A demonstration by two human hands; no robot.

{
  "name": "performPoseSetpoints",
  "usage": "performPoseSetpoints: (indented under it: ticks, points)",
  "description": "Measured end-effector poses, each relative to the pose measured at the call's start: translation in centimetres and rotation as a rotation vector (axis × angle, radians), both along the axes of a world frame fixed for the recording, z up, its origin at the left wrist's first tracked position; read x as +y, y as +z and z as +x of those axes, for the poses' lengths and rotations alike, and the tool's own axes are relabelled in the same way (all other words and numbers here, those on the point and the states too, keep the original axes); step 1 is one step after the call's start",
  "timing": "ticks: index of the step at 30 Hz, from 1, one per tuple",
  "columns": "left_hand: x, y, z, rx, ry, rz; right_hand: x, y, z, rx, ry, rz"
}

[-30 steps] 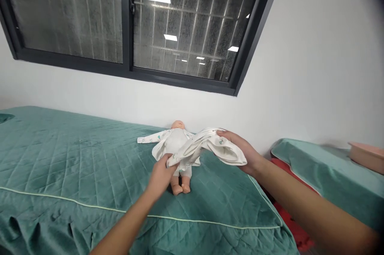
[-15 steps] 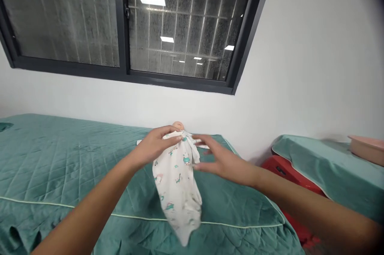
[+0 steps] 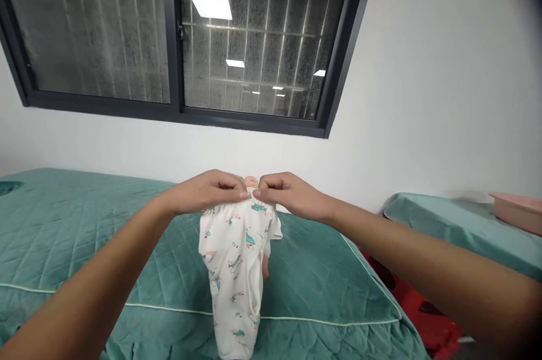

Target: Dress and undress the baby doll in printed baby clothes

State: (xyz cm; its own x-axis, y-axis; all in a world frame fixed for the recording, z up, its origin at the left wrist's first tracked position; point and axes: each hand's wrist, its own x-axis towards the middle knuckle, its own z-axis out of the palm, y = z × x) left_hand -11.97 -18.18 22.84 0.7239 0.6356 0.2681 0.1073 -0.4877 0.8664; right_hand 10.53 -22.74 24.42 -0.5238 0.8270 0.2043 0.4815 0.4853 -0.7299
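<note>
Left hand and right hand pinch a printed baby garment before the piped green bedspread's front edge; quilting stretches wide leftward.

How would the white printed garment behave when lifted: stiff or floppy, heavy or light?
The garment is probably floppy, as it hangs in soft folds. Likely light too: the left hand and right hand hold it up in pinches.
</note>
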Motion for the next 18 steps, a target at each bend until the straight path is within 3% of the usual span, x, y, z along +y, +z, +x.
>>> performPoseSetpoints:
  ticks: [4,7,9,11,13,15,18]
  points:
    - [1.0,-0.5,-0.5,-0.411,0.152,-0.083,0.1,-0.5,-0.1,-0.078,0.062,-0.020]
    - [1.3,-1.9,-0.3,-0.598,0.253,-0.217,0.8,-1.3,0.1,0.029,0.011,-0.048]
    - [1.2,-2.9,0.0,-0.577,0.238,-0.321,1.5,-1.9,0.2,0.174,-0.079,-0.049]
    - [1.1,-3.6,0.4,-0.449,0.128,-0.365,2.3,-2.3,0.2,0.296,-0.158,-0.037]
    - [1.0,-4.2,1.1,-0.250,0.021,-0.288,3.0,-2.7,0.0,0.344,-0.182,-0.037]
    - [1.0,-4.6,1.9,-0.100,0.003,-0.186,3.5,-3.2,-0.3,0.334,-0.166,-0.059]
    - [1.7,-5.8,3.3,-0.212,0.030,-0.261,4.2,-4.2,-0.2,0.342,-0.160,-0.079]
